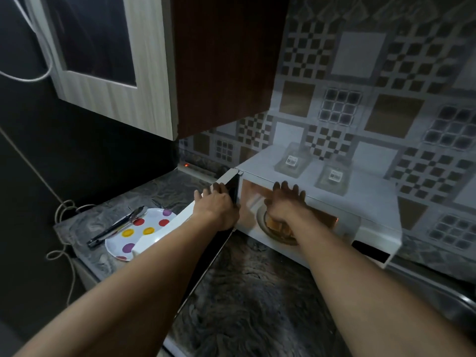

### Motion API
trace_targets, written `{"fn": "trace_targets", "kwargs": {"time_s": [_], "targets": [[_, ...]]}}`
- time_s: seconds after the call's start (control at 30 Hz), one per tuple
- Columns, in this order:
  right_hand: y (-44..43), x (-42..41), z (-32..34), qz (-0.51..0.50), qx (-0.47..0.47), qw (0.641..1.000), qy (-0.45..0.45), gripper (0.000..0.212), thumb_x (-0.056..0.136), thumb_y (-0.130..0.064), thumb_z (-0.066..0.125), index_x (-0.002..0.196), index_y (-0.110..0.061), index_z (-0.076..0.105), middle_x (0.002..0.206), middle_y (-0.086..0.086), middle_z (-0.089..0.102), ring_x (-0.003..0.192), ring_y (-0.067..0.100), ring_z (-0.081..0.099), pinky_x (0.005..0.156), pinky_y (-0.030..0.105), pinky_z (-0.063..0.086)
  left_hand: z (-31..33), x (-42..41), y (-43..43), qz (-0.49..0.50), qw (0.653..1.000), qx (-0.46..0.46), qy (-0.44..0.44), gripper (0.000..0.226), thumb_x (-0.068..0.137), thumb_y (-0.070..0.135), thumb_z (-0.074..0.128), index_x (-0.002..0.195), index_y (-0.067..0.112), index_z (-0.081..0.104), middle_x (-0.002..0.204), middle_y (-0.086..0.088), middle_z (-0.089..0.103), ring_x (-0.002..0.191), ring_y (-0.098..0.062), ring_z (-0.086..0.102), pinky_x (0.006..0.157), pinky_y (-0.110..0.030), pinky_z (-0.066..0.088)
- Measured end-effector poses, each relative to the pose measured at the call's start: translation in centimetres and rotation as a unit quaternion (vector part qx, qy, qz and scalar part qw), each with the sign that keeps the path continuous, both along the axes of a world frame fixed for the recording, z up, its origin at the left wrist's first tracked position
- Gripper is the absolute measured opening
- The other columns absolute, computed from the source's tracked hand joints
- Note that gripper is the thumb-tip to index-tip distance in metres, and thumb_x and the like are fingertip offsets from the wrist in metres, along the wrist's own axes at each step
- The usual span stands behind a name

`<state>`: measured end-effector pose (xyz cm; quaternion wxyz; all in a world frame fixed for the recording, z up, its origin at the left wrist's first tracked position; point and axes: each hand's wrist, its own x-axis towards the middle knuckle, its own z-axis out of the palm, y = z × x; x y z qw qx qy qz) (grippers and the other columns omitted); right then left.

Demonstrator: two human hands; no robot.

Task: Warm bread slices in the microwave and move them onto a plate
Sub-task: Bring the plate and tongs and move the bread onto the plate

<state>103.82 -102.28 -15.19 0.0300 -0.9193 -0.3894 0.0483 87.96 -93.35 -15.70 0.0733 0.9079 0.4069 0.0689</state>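
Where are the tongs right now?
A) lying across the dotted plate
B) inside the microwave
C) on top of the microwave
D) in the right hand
A: the tongs lie across the dotted plate on the counter, while the left hand grips the microwave door and the right hand reaches into the microwave.
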Motion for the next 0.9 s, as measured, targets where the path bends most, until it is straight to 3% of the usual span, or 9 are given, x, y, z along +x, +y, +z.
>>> {"fn": "trace_targets", "kwargs": {"time_s": [0.17,0.27,0.43,0.53,0.67,0.9], "targets": [[3.4,-1.3,1.0,0.023,0.005,1.000,0.011,0.063,0.105,-0.044,0.030,0.159,-0.016,0.013,0.166,0.010,0.012,0.151,0.039,0.009,0.122,0.056,0.008,-0.1,-1.0,2.5,-0.068,0.997,0.011,-0.033,0.062,0.097,0.044,0.037,0.145,0.004,0.031,0.150,-0.013,0.040,0.140,-0.032,0.033,0.113,-0.050,0.024],[5.9,-2.9,1.6,0.042,0.023,0.998,0.041,0.063,0.105,-0.050,0.022,0.159,-0.018,0.015,0.166,0.009,0.015,0.152,0.037,0.010,0.122,0.055,0.009,0.1,-1.9,3.6,-0.086,0.996,0.009,-0.039,0.058,0.101,0.040,0.033,0.147,0.004,0.030,0.153,-0.013,0.036,0.144,-0.028,0.027,0.116,-0.051,0.017],[9.2,-5.7,2.3,0.101,0.011,0.993,0.055,0.060,0.102,-0.050,0.022,0.158,-0.028,0.019,0.167,0.005,0.011,0.152,0.031,0.010,0.119,0.058,0.013,0.5,-4.3,5.2,-0.076,0.997,-0.014,-0.032,0.043,0.103,0.035,0.029,0.132,0.010,0.048,0.145,-0.013,0.044,0.141,-0.027,0.031,0.115,-0.057,0.015],[10.1,-7.0,2.6,0.104,-0.001,0.992,0.065,0.060,0.103,-0.050,0.023,0.158,-0.029,0.019,0.168,0.004,0.008,0.154,0.029,0.005,0.120,0.058,0.011,0.5,-6.7,6.3,-0.035,0.999,-0.032,-0.017,0.049,0.104,0.037,0.027,0.144,0.010,0.038,0.153,-0.012,0.035,0.147,-0.029,0.022,0.116,-0.062,0.014],[11.3,-8.6,2.9,0.117,-0.019,0.991,0.061,0.054,0.105,-0.042,0.028,0.156,-0.023,0.028,0.166,0.008,0.016,0.152,0.032,0.012,0.120,0.055,0.017,0.7,-9.7,7.3,0.014,0.999,-0.045,0.008,0.058,0.104,0.040,0.020,0.156,0.015,0.016,0.163,-0.009,0.019,0.151,-0.030,0.011,0.117,-0.065,0.006],[12.8,-10.8,2.9,0.093,-0.002,0.994,0.051,0.059,0.097,-0.047,0.027,0.146,-0.020,0.046,0.159,0.010,0.033,0.147,0.032,0.027,0.117,0.052,0.023,0.5,-12.8,9.9,0.024,0.995,-0.086,0.036,0.058,0.103,0.047,0.013,0.156,0.025,0.018,0.164,-0.008,0.015,0.151,-0.036,0.007,0.111,-0.070,0.002]]}}
